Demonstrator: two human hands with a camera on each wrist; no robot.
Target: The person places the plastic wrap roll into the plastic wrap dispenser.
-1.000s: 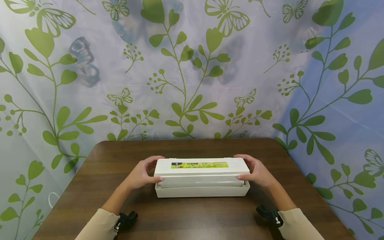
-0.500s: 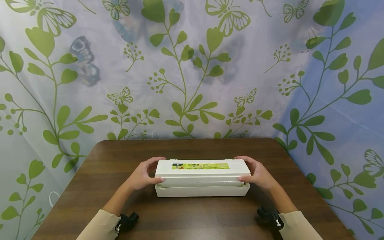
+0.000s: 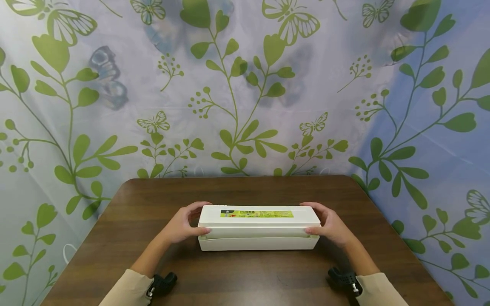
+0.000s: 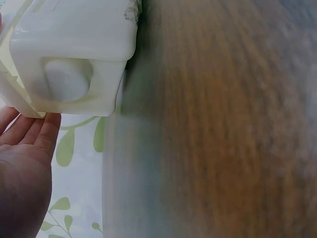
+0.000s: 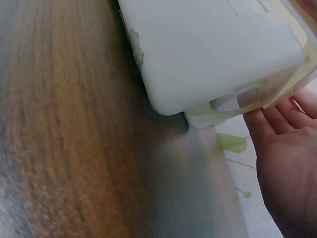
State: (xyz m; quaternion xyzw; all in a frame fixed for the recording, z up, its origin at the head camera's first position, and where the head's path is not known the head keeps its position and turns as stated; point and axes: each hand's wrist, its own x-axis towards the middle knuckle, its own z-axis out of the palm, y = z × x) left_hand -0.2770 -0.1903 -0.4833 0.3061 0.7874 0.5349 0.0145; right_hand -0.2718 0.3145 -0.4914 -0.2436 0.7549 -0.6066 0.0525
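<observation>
A long white cling film box lies across the middle of the table in the head view. Its lid carries a yellow-green label and sits over the base. The left hand grips the lid's left end, thumb on the front, fingers behind. At the right end the right hand holds it the same way. In the left wrist view, a pale round shape shows in the box's end, beside the left hand's fingers. Right-hand fingers touch the box's lid side in the right wrist view.
The box stands on a brown wooden table with rounded far corners. A pale curtain with green leaves and butterflies hangs behind the table. Black straps are worn on both wrists, below beige sleeves.
Both hands have moved slightly down with the lid, and it sits lower on the base. The strip of front face between lid and base looks narrower. The base stays in place.
</observation>
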